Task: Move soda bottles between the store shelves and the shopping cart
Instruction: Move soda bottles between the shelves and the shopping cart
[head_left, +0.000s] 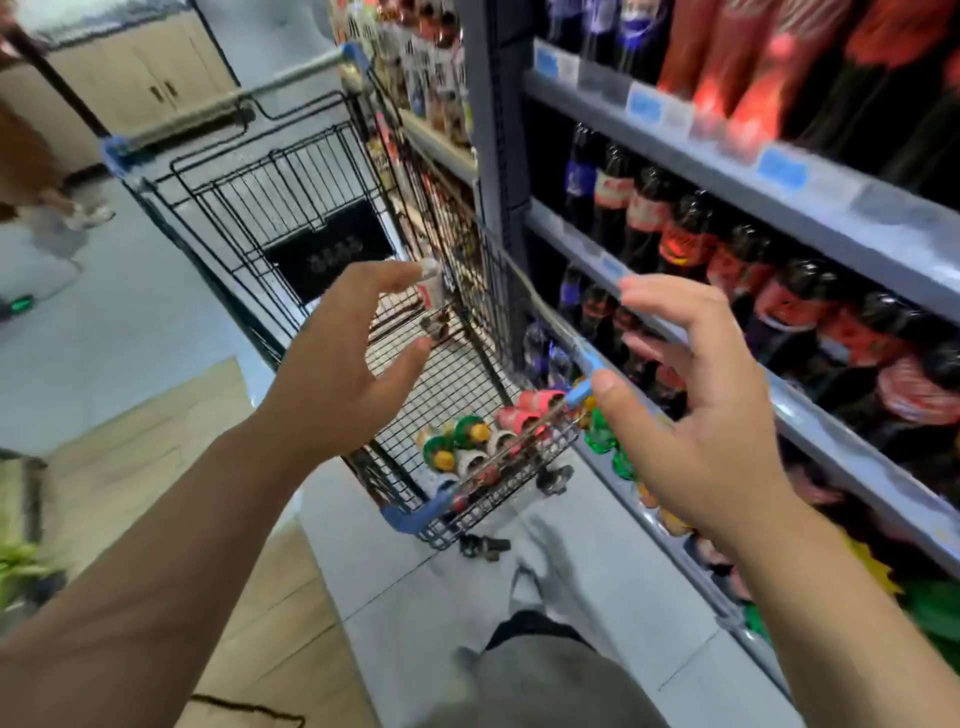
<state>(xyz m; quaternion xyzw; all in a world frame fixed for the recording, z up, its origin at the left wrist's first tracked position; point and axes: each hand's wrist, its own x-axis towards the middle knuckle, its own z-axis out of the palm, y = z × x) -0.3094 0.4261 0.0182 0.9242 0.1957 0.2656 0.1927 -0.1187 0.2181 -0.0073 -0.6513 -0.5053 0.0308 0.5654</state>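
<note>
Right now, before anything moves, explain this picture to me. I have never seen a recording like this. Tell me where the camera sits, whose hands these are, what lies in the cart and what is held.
There is no machine here. A person wears one wide-angle camera on the head, looking forward and down, so you see their own two bare arms. The left hand and the right hand are raised over a wire shopping cart, fingers loosely spread, holding nothing. Bottles lie in the cart at the end nearest the camera: green ones with yellow caps and some with red labels. On the right stand store shelves with rows of dark soda bottles bearing red labels. The picture is blurred, so no label can be read.
</note>
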